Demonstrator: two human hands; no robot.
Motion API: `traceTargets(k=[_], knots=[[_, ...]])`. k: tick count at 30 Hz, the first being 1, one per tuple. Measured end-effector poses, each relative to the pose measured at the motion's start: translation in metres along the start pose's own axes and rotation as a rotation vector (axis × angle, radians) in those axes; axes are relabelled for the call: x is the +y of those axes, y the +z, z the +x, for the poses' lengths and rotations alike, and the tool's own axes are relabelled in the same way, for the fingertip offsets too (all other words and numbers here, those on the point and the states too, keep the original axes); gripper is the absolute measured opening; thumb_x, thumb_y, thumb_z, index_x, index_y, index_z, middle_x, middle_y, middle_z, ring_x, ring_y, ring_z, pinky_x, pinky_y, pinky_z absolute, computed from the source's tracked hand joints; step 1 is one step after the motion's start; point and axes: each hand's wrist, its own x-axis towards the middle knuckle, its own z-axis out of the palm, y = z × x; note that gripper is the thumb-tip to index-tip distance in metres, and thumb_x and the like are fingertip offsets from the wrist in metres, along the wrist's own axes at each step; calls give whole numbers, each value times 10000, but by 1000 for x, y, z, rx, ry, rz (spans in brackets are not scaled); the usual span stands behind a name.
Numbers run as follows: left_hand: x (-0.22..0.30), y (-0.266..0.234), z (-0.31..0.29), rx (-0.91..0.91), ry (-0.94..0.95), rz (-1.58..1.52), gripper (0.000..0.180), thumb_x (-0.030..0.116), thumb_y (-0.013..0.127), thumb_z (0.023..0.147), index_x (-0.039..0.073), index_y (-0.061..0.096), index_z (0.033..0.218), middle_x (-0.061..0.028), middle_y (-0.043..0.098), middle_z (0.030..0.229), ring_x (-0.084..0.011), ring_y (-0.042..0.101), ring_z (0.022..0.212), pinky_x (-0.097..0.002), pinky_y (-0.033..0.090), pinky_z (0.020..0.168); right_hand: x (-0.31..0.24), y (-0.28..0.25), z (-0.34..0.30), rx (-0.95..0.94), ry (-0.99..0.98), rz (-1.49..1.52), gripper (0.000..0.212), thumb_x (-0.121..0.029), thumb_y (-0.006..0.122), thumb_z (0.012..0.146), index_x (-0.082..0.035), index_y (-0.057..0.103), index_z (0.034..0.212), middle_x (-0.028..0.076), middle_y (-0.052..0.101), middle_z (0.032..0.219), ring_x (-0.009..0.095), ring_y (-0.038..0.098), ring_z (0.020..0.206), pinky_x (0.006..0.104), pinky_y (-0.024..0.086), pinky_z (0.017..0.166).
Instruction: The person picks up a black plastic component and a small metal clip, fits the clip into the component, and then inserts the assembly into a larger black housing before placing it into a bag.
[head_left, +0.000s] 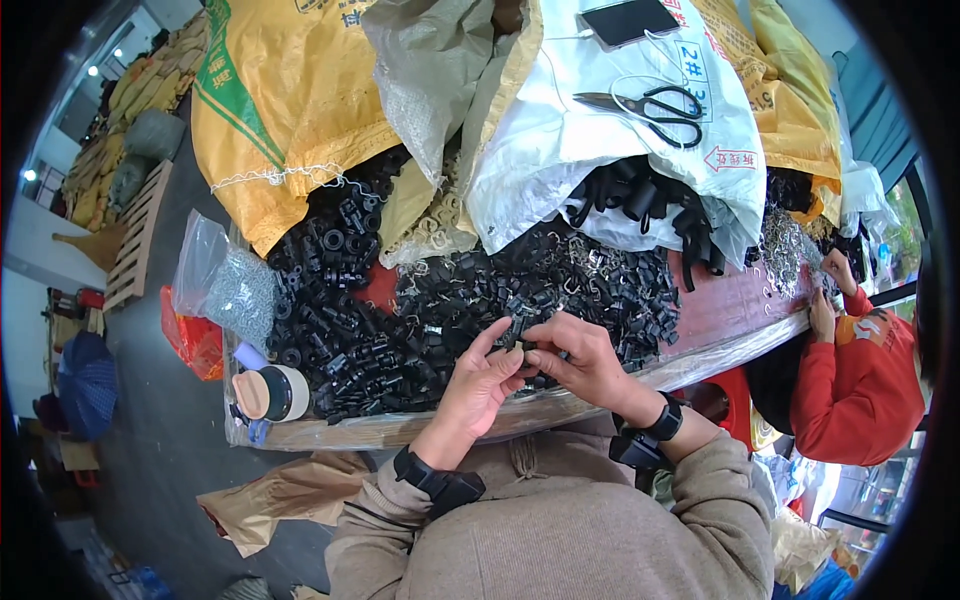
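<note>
Over the near edge of a heap of small black plastic parts (560, 275), my two hands meet fingertip to fingertip. My left hand (478, 384) is closed in a pinch on a small black plastic part (516, 326), its index finger reaching up along it. My right hand (582, 364) pinches at the same spot, thumb and index finger bent together. Something small and pale shows between the fingertips, but its kind is too small to make out. Bent metal clips lie scattered among the black parts just beyond my hands.
Large yellow sacks (300, 80) and a white sack (620, 130) spill parts onto the table (720, 315). Scissors (660, 108) and a phone (630, 22) rest on the white sack. A lidded cup (285, 393) and a bag of screws (242, 295) stand left. A person in red (860, 385) works at right.
</note>
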Motion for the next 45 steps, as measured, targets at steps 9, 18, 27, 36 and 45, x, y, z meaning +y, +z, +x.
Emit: traceTargets(k=[9,18,27,36,45], knots=[[-9,8,-3,0,-71,104,541,178,550,811,25,281,1254,-72,565,878,-138,568,734,-223,458,616,16,0,-14,164,-365,-335,229,-170,670,649,-32,572,804,36,460,605,173,466,507,274,379,459],[-9,8,5,-64,-6,159,578,185,504,838,23,185,1292,-106,560,864,-146,557,697,-243,472,612,26,-17,-13,145,-460,-384,226,-169,675,631,-54,574,797,16,437,580,163,448,486,271,361,434],[1,-5,20,-111,67,168,568,152,481,844,51,163,1302,-131,561,821,-130,530,616,-244,472,584,119,-155,-45,705,299,-774,82,-75,541,737,-31,534,805,128,526,723,278,516,625,332,415,551],[-9,-5,16,-96,25,205,637,128,489,837,80,81,1323,-200,557,950,-168,570,688,-269,495,610,156,-160,-45,312,533,-1254,595,-299,602,647,-42,401,1144,152,529,879,326,498,799,426,411,685],[1,-12,5,-37,92,189,651,105,470,847,83,27,1323,-168,561,966,-133,542,678,-262,482,638,158,-169,-62,406,552,-356,495,-65,558,634,-51,459,1118,123,519,802,309,493,752,366,415,653]])
